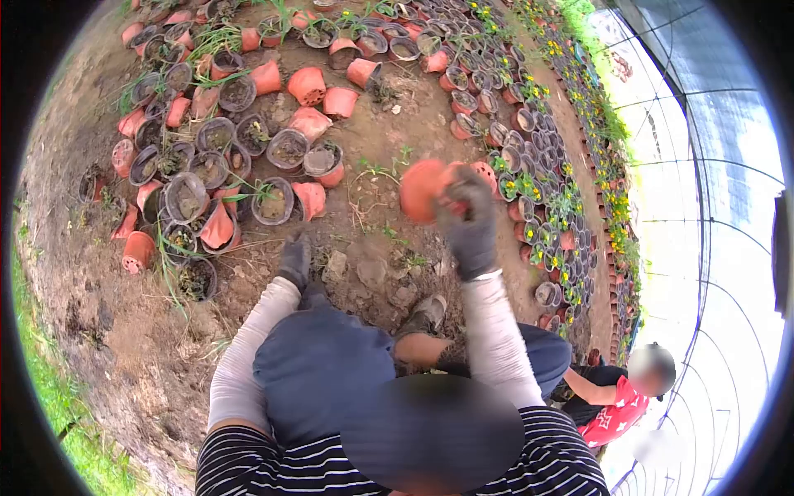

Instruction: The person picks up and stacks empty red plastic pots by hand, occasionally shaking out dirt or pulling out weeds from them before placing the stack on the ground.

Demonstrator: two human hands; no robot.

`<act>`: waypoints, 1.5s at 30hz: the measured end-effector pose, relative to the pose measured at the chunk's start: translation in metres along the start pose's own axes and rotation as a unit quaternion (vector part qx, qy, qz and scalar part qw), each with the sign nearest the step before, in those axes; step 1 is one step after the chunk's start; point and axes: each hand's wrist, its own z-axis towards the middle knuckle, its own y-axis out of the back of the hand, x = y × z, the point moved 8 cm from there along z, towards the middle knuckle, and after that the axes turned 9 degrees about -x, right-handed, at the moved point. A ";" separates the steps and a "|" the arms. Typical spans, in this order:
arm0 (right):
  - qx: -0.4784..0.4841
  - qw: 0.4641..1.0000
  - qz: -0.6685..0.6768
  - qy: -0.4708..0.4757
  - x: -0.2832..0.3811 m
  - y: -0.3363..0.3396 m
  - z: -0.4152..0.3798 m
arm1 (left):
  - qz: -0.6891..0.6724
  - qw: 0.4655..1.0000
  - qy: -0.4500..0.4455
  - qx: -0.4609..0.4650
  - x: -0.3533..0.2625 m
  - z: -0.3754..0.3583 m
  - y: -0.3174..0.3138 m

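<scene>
Right hand [470,225], in a dark glove, fingers curled around an orange plastic flowerpot [423,190] held above bare soil [372,264]. Left hand [294,259], also gloved, points down to the soil; whether its fingers are spread or closed cannot be told.

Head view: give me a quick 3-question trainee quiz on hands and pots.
1. True or false: the right hand grips an orange pot held up off the soil.
2. Where is the left hand? A) down at the bare soil B) inside a pot C) on the other person
3. Fill in: the rows of pots with yellow flowers lie on the person's ____ side.

Key: 1 true; 2 A; 3 right.
</scene>
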 end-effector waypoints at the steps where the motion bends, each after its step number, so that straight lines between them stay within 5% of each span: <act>1: -0.032 0.997 -0.064 0.008 -0.002 0.023 0.016 | 0.015 0.998 -0.067 0.010 -0.009 0.005 0.001; 4: -0.043 0.987 -0.157 0.003 -0.037 0.055 0.036 | 0.047 0.972 -0.225 -0.042 -0.048 0.004 -0.004; 8: 0.061 0.976 -0.198 -0.072 -0.108 0.034 0.008 | 0.084 0.967 -0.240 -0.029 -0.064 0.007 -0.024; 9: 0.042 0.979 -0.128 -0.153 -0.120 0.031 -0.002 | 0.094 0.968 -0.230 -0.020 -0.068 0.007 -0.029; 12: 0.024 0.984 -0.127 -0.124 -0.129 0.028 -0.009 | 0.202 0.956 -0.212 -0.006 -0.070 0.025 -0.038; 14: 0.004 0.975 -0.218 -0.039 -0.083 0.033 0.001 | 0.286 0.942 -0.177 -0.016 -0.090 0.016 -0.041; 15: -0.008 0.966 -0.260 0.008 -0.057 0.032 0.010 | 0.355 0.846 -0.361 -0.169 -0.062 0.052 -0.027; 18: -0.032 0.984 -0.171 0.045 -0.009 0.024 0.006 | 0.424 0.881 -0.205 -0.032 -0.060 0.048 -0.031; 19: -0.004 0.993 -0.119 0.017 -0.015 0.007 -0.012 | 0.371 0.860 -0.349 -0.037 -0.078 0.032 -0.041; 21: 0.108 0.986 0.033 -0.123 -0.027 -0.041 -0.044 | 0.212 0.964 -0.122 0.103 -0.069 0.003 -0.051; 22: 0.130 0.984 0.011 -0.120 -0.042 -0.061 -0.069 | 0.032 0.984 0.021 0.175 -0.033 0.003 -0.057; 23: 0.152 0.982 -0.010 -0.116 -0.058 -0.082 -0.093 | -0.150 0.947 0.161 0.235 -0.005 0.000 -0.067; 27: 0.139 0.954 0.134 -0.230 -0.057 -0.131 -0.131 | -0.257 0.864 0.218 0.374 -0.048 -0.068 -0.084; 36: 0.186 0.937 0.059 -0.290 -0.077 -0.135 -0.135 | -0.168 0.882 0.146 0.415 -0.056 -0.095 -0.089; 41: 0.226 0.946 0.009 -0.231 -0.090 -0.131 -0.130 | -0.098 0.881 0.171 0.431 -0.038 -0.097 -0.092; 45: 0.151 0.928 0.096 -0.328 -0.071 -0.125 -0.120 | -0.165 0.888 0.224 0.365 -0.046 -0.087 -0.087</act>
